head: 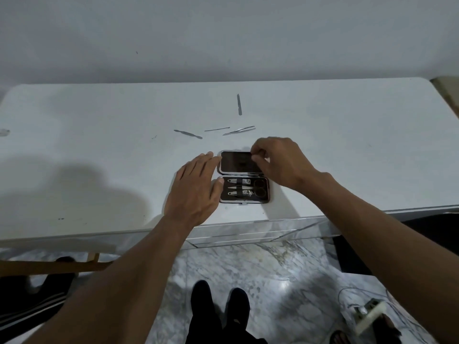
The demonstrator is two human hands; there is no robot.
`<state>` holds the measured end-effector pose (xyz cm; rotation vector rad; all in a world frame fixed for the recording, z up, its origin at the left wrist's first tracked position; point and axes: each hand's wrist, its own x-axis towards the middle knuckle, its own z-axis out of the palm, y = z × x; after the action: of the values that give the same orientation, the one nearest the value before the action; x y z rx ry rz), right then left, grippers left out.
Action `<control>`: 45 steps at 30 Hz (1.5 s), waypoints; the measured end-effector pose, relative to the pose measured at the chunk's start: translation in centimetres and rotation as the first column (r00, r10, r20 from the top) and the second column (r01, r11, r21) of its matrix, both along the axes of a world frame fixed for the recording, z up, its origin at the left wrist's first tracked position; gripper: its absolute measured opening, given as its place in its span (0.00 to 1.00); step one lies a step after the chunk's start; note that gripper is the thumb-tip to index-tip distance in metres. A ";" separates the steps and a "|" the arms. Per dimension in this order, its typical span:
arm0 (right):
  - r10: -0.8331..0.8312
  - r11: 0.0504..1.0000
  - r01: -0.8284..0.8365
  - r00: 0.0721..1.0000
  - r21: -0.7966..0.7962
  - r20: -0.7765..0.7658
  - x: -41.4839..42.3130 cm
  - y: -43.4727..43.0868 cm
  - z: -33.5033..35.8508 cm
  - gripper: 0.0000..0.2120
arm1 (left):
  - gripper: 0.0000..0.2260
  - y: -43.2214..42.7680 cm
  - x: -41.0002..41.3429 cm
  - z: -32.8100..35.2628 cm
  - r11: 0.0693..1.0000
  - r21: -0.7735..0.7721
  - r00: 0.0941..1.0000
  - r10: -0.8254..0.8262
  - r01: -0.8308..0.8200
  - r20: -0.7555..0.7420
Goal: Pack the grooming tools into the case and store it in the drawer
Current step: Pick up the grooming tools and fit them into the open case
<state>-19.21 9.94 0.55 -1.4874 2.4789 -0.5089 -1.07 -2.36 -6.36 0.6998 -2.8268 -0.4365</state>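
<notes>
On the white table (99, 145), the left hand (196, 187) lies flat, steadying the open case (244, 177), the right hand (278, 162) pinches its lid; thin tweezers (239, 130) beyond look light, slippery, best pinched mid-length.

Loose tools (188, 134) behind open case (244, 177)

Both forearms are bare, with no sleeves, watch or rings showing on the left hand (196, 187) or the right hand (280, 162). Below, dark trousers (211, 326) end in black footwear (218, 294).
</notes>
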 end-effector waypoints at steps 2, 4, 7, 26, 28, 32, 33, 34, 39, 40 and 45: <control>-0.050 0.999 0.050 0.999 0.008 -0.017 -1.0 -1.7 -0.1 0.10 | 0.24 0.0 0.0 -0.1 1.000 -0.016 1.000 -0.004 0.004 0.010; -0.076 0.996 0.078 0.996 0.039 -0.044 -1.9 -3.4 -0.3 0.12 | 0.23 0.0 0.0 0.0 0.999 -0.039 1.000 -0.006 0.007 0.021; -0.068 0.993 0.077 0.992 0.091 -0.105 -2.8 -5.7 -0.7 0.15 | 0.23 0.0 0.0 0.1 0.999 -0.042 1.000 -0.003 0.005 0.027; -0.266 0.962 0.257 0.958 0.097 0.103 -2.6 -4.8 0.1 0.07 | 0.22 -0.3 0.1 -0.2 0.998 -0.060 0.999 -0.001 0.003 0.046; -0.241 0.969 0.232 0.963 0.085 0.117 -2.3 -3.4 0.8 0.08 | 0.22 -0.3 0.0 -0.2 0.998 -0.056 0.999 0.000 0.002 0.033; -0.140 0.986 0.133 0.988 0.106 0.071 -1.7 -0.3 1.2 0.07 | 0.23 -0.2 -0.2 -0.2 0.998 -0.063 1.000 0.009 -0.008 0.007; -0.127 0.986 0.121 0.990 0.111 0.052 -1.7 0.3 1.1 0.07 | 0.23 -0.3 -0.2 -0.2 0.998 -0.068 1.000 0.009 -0.009 0.002; -0.118 0.987 0.115 0.993 0.111 0.024 -1.7 1.0 0.9 0.07 | 0.23 -0.3 -0.2 -0.2 0.998 -0.070 1.000 0.009 -0.009 0.000; -0.054 0.995 0.062 0.994 0.083 -0.092 -1.5 2.8 0.0 0.07 | 0.23 -0.1 -0.2 -0.4 0.998 -0.066 1.000 0.017 -0.017 -0.002; -0.038 0.995 0.047 0.994 0.084 -0.103 -1.5 3.0 -0.1 0.07 | 0.23 0.0 -0.2 -0.4 0.998 -0.067 1.000 0.019 -0.019 0.000; -0.005 0.996 0.014 0.994 0.084 -0.112 -2.0 2.1 -0.3 0.07 | 0.23 -0.1 -0.2 -0.6 0.997 -0.073 1.000 0.012 -0.012 0.000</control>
<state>-21.22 12.01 0.29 -1.5114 2.5585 -0.3260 -1.29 -2.42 -6.93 0.7020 -2.8216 -0.3299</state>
